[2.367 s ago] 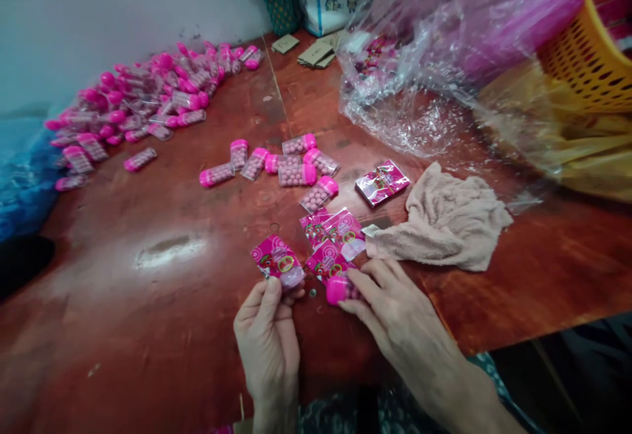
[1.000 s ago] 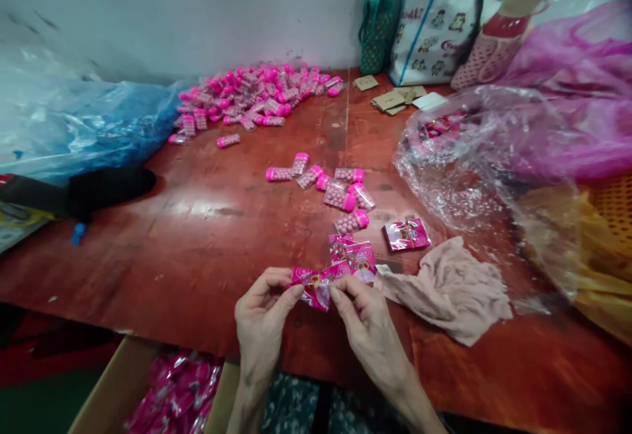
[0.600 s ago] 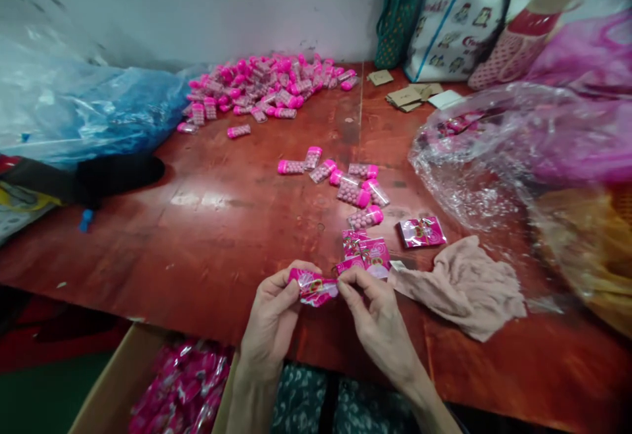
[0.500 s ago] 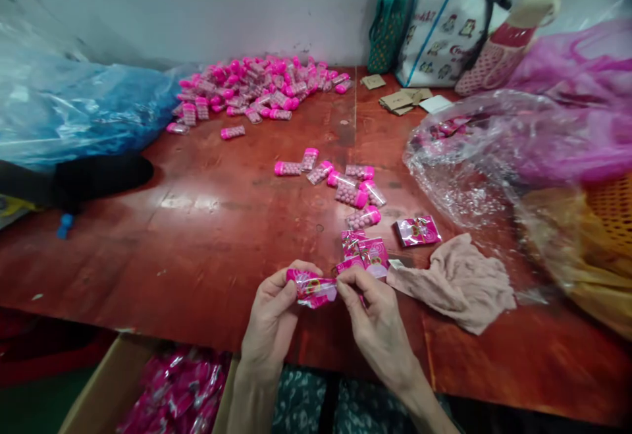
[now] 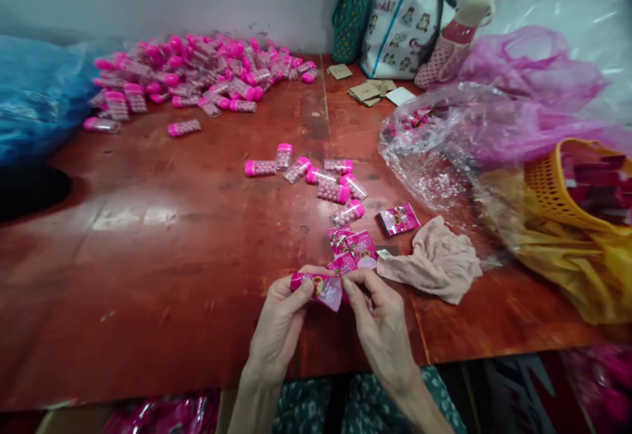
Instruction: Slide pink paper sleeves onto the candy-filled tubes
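Observation:
Both hands pinch one small pink printed packet (image 5: 318,287) just above the near edge of the red-brown table (image 5: 172,243). My left hand (image 5: 279,319) grips its left end; my right hand (image 5: 378,315) grips its right end. Right behind them lie a few more pink packets (image 5: 351,249), with another one (image 5: 399,218) lying apart to the right. Several clear candy tubes with pink caps (image 5: 316,177) are scattered in the middle of the table.
A big pile of pink-capped tubes (image 5: 192,78) lies at the far left. A beige cloth (image 5: 434,261) sits right of my hands. Crumpled clear and pink plastic (image 5: 469,124), an orange basket (image 5: 573,184) and bags (image 5: 399,19) fill the right and back.
Earlier my right hand held a pink-capped tube beside the packet in my left hand. Now both hands hold the packet's ends. The view has swung right.

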`<state>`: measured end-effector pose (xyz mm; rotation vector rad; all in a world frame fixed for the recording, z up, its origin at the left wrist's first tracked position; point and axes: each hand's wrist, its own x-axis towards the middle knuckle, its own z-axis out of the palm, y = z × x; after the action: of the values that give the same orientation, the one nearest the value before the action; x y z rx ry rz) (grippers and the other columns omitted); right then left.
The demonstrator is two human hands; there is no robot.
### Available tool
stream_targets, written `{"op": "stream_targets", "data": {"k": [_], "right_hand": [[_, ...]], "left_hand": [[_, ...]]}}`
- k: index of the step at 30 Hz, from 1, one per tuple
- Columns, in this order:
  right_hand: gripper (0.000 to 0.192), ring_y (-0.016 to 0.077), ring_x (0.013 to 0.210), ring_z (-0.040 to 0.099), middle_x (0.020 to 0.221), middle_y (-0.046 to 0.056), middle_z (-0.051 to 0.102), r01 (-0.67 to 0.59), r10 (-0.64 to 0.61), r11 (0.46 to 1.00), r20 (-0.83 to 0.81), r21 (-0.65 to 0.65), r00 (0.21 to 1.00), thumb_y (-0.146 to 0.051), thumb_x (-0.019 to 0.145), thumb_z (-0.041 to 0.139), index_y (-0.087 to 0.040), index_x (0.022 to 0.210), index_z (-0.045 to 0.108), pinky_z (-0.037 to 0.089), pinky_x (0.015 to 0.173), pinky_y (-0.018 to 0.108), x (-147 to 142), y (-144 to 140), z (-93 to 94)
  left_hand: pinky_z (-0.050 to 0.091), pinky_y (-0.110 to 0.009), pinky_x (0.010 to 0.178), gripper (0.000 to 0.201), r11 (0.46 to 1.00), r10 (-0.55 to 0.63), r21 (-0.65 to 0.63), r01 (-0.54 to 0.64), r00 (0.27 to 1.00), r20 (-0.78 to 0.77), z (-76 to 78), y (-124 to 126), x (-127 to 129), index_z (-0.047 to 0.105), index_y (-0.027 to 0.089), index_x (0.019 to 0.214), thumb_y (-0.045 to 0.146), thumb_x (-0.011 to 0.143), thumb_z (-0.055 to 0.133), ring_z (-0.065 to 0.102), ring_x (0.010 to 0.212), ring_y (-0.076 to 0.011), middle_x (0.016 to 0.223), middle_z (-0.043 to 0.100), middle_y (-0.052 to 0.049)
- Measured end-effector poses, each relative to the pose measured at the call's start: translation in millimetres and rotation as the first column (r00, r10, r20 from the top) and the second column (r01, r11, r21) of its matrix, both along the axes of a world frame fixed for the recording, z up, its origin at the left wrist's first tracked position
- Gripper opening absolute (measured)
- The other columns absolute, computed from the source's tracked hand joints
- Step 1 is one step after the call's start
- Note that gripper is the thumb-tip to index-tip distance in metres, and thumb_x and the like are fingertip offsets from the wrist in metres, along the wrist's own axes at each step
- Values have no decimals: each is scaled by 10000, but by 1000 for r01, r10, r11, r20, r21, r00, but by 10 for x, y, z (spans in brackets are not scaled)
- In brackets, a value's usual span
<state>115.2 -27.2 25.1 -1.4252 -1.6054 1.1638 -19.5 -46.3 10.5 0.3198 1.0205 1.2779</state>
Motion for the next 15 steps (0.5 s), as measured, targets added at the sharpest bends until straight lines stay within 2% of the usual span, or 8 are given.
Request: {"op": "stream_targets", "data": {"k": [2, 4, 7, 9, 12, 15], "right_hand": [[107, 137, 658, 526, 745, -5, 568, 88, -86, 995, -48, 45, 995, -178, 877, 485, -200, 814, 568, 402, 587, 241, -18, -14, 9], [92, 150, 737, 544, 818, 10, 572, 115, -104, 985, -92, 125, 990, -167, 866, 502, -208, 837, 579, 423, 635, 255, -50, -25, 16], [107, 186, 885, 539, 946, 44, 560, 35, -24, 977, -55, 210, 998, -165, 846, 534, -215, 887, 619, 439, 738, 306, -111, -19, 2], [119, 210, 957, 518, 1009, 59, 550, -48, 51, 980, -12, 191, 999, -180, 822, 578, -219, 917, 639, 436, 799, 347, -149, 4, -22], [94, 208, 952, 514, 1002, 53, 554, -117, 117, 985, 11, 130, 993, -157, 812, 589, -219, 823, 658, 442, 802, 359, -190, 54, -54], [151, 203, 931, 508, 964, 43, 562, -128, 120, 979, 55, 160, 991, -105, 806, 581, -216, 740, 660, 438, 798, 370, -212, 108, -62]], "left_hand": [[436, -242, 755, 179, 1000, 30, 4, -30, 1000, 7, -8, 37, 5, 725, 131, 883, 174, 795, 575, 585, 776, -157, 838, 685, -70], [433, -230, 770, 177, 999, 49, 14, -49, 999, -6, -5, 73, -6, 721, 126, 886, 166, 798, 573, 583, 804, -151, 865, 684, -70], [435, -220, 771, 182, 997, 72, 6, -72, 997, -23, 8, 108, -29, 711, 128, 914, 166, 799, 575, 583, 812, -144, 909, 676, -69], [443, -231, 766, 187, 997, 79, -4, -79, 997, -20, 2, 115, -35, 706, 134, 928, 175, 796, 580, 589, 799, -146, 946, 665, -70], [450, -262, 793, 186, 997, 81, 10, -81, 997, -5, -40, 114, -23, 715, 134, 904, 205, 800, 578, 598, 828, -168, 1045, 642, -89], [440, -292, 842, 207, 996, 71, 45, -72, 997, 12, -85, 128, -11, 726, 114, 857, 262, 782, 602, 592, 917, -217, 1111, 625, -124]]}}
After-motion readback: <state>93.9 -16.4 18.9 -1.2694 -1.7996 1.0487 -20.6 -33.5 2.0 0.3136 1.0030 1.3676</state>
